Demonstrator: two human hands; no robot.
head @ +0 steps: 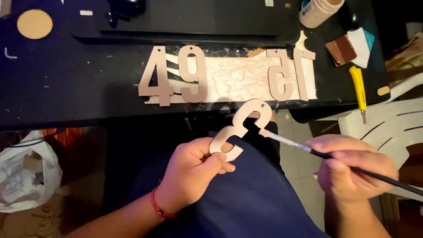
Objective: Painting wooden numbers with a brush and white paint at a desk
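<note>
Two hands work over the lap, just off the black bench [53,88] edge. Left hand [194,169] is closed on the lower loop of a flat pale wooden cut-out numeral [241,128], held tilted. Right hand [354,169] is closed on a thin black-handled paintbrush [308,150], bristle tip touching the numeral's right edge: edge-coating appears underway. Other cut-out numerals [189,75] lie on the bench; yellow utility knife [359,90] sits well apart. Open room lies between the hands.

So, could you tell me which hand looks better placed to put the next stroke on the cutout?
Probably the right hand: it holds the paintbrush, bristles at the figure-shaped cutout, while the left hand grips the cutout's lower end.
</note>
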